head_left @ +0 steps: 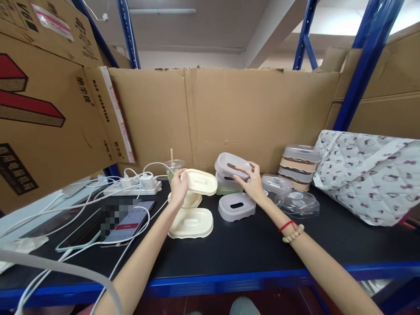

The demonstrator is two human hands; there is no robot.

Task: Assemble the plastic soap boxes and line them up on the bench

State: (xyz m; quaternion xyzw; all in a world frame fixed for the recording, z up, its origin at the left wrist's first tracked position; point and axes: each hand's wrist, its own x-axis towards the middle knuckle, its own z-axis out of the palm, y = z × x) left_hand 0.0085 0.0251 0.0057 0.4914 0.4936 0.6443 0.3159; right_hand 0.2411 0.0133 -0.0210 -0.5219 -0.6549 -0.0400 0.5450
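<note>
My left hand (pixel 180 188) is closed on the left end of a cream oval plastic lid (pixel 201 182), held tilted above the shelf. Below it lie two more cream oval pieces, one partly hidden behind my wrist and a nearer cream tray (pixel 193 223) flat on the surface. My right hand (pixel 252 180) grips the right edge of a translucent grey oval cover (pixel 231 164) with a slot in its top. That cover is tilted over a stack of similar pieces (pixel 228 183). Just in front sits another grey slotted cover (pixel 236 206).
Clear plastic lids (pixel 298 204) and a stack of grey and tan oval boxes (pixel 299 166) stand right, beside a quilted bag (pixel 370 175). Left are phones (pixel 131 221), a power strip (pixel 147 186) and loose white cables. A cup with a straw (pixel 175 165) stands behind my left hand.
</note>
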